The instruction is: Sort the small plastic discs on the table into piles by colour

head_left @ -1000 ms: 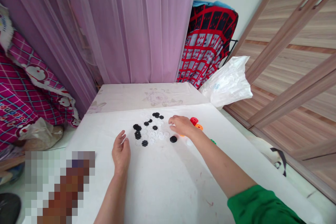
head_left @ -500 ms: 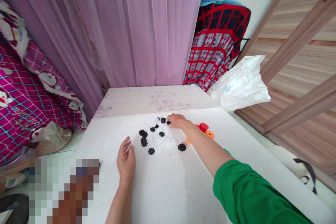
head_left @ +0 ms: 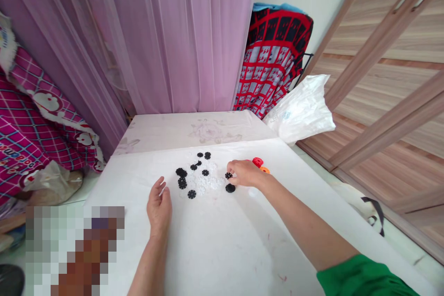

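Note:
Between the fingertips of my right hand [head_left: 245, 172] is a small black notched disc [head_left: 228, 175], held just above a black disc stack [head_left: 230, 188] on the table. To the left of it lies a loose spread of white notched discs [head_left: 204, 184], with several black discs [head_left: 192, 194] scattered on and around them. My left hand [head_left: 160, 203] rests at the left of the spread, fingers curved and apart, holding nothing. Red discs [head_left: 257, 162] and orange discs [head_left: 265, 170] sit behind my right hand, partly hidden by it.
The table [head_left: 208, 249] has a white cover, with a flowered cloth [head_left: 166, 132] at its far end. A white plastic bag [head_left: 301, 108] stands at the far right corner. Purple curtains [head_left: 183, 37] hang behind, and wooden wardrobe doors [head_left: 388, 74] are at the right.
My right hand has come back from the far side of the spread toward the black stack, bringing a black disc. My left hand keeps its pose. The camera view has shifted slightly.

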`<state>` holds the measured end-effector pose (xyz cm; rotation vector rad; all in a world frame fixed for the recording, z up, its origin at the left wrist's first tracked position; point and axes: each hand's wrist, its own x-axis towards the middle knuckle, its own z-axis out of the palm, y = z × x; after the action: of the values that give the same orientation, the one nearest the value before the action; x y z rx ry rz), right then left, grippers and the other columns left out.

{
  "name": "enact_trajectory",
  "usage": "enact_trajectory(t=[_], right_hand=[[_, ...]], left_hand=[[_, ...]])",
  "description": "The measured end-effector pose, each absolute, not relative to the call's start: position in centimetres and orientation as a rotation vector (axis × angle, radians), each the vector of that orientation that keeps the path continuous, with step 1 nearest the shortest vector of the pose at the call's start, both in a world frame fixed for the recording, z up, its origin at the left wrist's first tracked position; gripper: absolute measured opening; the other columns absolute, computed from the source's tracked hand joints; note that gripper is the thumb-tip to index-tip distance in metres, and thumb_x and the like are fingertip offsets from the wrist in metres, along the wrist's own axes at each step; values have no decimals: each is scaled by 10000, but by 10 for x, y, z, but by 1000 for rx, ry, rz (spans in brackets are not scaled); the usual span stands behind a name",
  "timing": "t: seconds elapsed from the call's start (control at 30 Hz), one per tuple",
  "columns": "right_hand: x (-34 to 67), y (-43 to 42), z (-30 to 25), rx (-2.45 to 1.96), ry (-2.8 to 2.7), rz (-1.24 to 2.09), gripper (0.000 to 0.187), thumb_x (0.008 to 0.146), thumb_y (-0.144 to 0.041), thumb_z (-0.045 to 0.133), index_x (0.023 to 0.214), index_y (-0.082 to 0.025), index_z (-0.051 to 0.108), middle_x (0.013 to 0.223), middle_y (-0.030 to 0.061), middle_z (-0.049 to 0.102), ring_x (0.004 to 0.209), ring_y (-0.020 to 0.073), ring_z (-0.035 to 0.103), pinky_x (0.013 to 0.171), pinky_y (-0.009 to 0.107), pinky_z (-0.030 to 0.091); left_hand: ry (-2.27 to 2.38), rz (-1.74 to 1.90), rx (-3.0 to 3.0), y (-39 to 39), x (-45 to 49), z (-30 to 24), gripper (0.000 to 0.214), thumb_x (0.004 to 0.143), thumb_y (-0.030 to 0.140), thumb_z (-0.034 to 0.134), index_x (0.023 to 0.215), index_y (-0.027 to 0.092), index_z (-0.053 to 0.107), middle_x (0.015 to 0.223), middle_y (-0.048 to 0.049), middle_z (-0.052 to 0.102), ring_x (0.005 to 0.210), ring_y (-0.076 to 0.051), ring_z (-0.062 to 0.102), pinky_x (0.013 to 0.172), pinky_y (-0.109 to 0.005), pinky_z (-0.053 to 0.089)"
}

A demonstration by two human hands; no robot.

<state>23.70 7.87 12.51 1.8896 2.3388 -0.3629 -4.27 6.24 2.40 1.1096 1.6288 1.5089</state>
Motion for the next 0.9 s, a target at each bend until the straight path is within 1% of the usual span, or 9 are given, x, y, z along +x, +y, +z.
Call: enact_trajectory(t=[0.2, 0.4, 0.53, 0.7, 0.83, 0.9], right_hand=[[239, 54, 115, 1841, 2320, -284, 251, 765, -293, 595, 992, -203, 651, 1051, 56, 699, 895, 200, 644, 632, 258, 365], [236, 51, 109, 1822, 2322, -226, 235, 777, -301, 589, 987, -213, 649, 1065, 51, 692, 907, 205, 644, 608, 267, 354], [235, 50, 108, 1812, 2310, -251, 225, 776, -297, 598, 979, -215, 647, 1070, 54, 690, 919, 211, 643, 626, 267, 365], [239, 57, 116, 1896, 2303, -334, 298, 778, -321, 617, 1056, -218, 642, 1103, 55, 686, 945, 214, 637, 698, 268, 393], [239, 76, 122, 1922, 2341, -313, 231, 818, -254, 553, 1016, -229, 670, 1122, 47, 676, 978, 203, 627, 763, 272, 411], [234, 90, 120, 1944, 2373, -287, 261, 837, -236, 522, 1050, -228, 672, 1148, 51, 662, 1012, 202, 618, 797, 277, 423]], left_hand=[[1654, 1490, 1130, 62, -42, 28, 403, 819, 303, 542, 1214, 239, 599, 1153, -84, 672, 1113, -215, 622, 958, -367, 483], [1637, 1507, 1127, 63, -43, 27, 402, 811, 303, 552, 1205, 240, 604, 1135, -79, 678, 1109, -217, 624, 951, -366, 484], [1637, 1513, 1129, 62, -42, 26, 403, 810, 306, 559, 1206, 244, 605, 1133, -78, 679, 1115, -218, 621, 953, -369, 482], [1644, 1500, 1146, 62, -42, 26, 399, 820, 307, 549, 1209, 238, 604, 1155, -86, 673, 1122, -221, 616, 954, -369, 485], [1637, 1506, 1142, 62, -43, 24, 393, 823, 308, 545, 1206, 239, 604, 1162, -82, 669, 1118, -217, 617, 953, -366, 485], [1637, 1512, 1133, 62, -43, 23, 396, 821, 312, 552, 1207, 243, 603, 1161, -79, 669, 1122, -216, 614, 954, -366, 484]])
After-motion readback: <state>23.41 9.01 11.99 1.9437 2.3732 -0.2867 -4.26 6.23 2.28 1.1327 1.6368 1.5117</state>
